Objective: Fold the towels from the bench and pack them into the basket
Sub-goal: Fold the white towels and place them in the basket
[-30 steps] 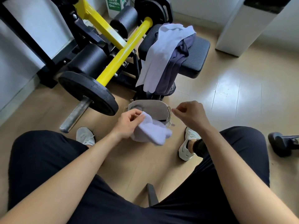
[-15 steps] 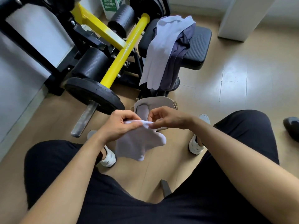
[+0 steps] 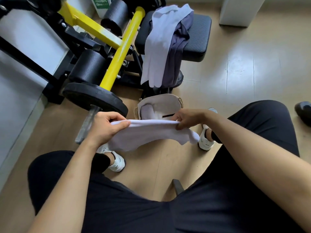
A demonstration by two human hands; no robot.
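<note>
A white towel [image 3: 151,133] is stretched between my hands above the floor, its lower part sagging. My left hand [image 3: 106,126] pinches its left end and my right hand [image 3: 188,117] pinches the right end. Just beyond them on the floor stands the beige basket [image 3: 161,101] with a folded white towel [image 3: 148,111] inside. Over the black bench pad [image 3: 196,37] hang another white towel [image 3: 161,42] and a dark grey towel [image 3: 176,56].
A yellow-barred weight machine [image 3: 121,47] with a black plate [image 3: 94,98] and steel bar end stands to the left. White walls rise at the left and back right. My knees and white shoes flank the wooden floor, with a dark object [image 3: 303,111] at the right edge.
My right hand came over to the towel held by my left, gripped it, and both hands then moved apart, pulling the bunched towel out into a wide strip.
</note>
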